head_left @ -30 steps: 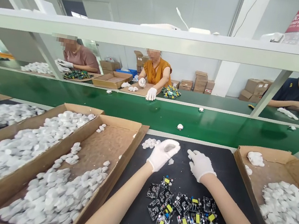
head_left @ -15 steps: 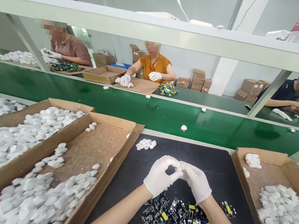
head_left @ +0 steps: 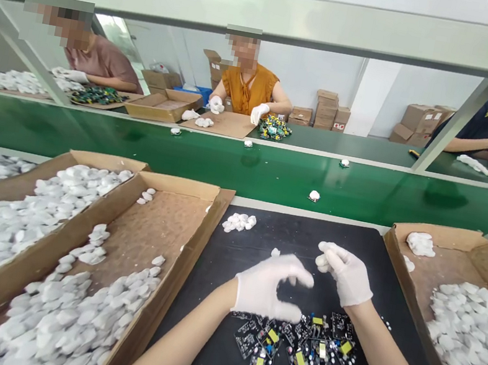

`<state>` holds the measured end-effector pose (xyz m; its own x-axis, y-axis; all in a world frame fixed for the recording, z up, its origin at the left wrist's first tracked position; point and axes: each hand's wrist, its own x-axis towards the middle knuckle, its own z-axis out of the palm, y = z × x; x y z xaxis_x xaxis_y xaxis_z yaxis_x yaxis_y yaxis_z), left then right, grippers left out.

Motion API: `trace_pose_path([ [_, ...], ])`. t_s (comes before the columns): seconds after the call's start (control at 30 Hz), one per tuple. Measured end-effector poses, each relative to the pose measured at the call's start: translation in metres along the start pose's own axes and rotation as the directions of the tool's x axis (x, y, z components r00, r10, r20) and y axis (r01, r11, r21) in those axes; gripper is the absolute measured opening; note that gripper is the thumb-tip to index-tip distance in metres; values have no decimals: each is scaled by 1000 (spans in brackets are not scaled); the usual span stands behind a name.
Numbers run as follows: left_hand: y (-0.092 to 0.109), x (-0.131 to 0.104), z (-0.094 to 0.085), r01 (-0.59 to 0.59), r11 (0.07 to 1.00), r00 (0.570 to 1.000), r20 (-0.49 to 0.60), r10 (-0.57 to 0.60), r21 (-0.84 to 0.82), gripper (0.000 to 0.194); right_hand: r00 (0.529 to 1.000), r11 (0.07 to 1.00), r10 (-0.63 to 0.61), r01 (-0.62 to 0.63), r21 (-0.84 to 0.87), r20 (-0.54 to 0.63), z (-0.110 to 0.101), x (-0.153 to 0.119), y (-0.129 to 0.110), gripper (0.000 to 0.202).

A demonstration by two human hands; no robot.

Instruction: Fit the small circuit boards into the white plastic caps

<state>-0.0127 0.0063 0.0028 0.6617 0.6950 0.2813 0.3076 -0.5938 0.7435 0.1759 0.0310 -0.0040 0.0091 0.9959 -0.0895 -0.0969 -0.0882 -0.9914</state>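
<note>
Left hand (head_left: 264,284) is held open near some circuit boards (head_left: 299,361), and what looks like a white piece (head_left: 321,263) is pinched in the right hand (head_left: 349,276). Tons more are piled in cardboard trays (head_left: 161,221) either side of the black table (head_left: 301,233).

From my position: a pale wall (head_left: 329,75) at 12 o'clock; a white column (head_left: 376,99) at 1 o'clock. Stacked cardboard cartons (head_left: 324,121) stand before the wall. A pale raised beam (head_left: 273,15) spans 10 to 2 o'clock.
</note>
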Motion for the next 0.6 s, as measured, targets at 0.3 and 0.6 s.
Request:
trace_pose_path([
  [0.3, 3, 2, 12, 180, 982, 948, 256, -190, 60, 27, 998, 991, -51, 45, -126, -46, 7, -3, -6, 42],
  [0.6, -21, 8, 16, -74, 993, 823, -557, 115, 95, 30, 986, 999, -36, 34, 13, 160, 6, -9, -7, 30],
])
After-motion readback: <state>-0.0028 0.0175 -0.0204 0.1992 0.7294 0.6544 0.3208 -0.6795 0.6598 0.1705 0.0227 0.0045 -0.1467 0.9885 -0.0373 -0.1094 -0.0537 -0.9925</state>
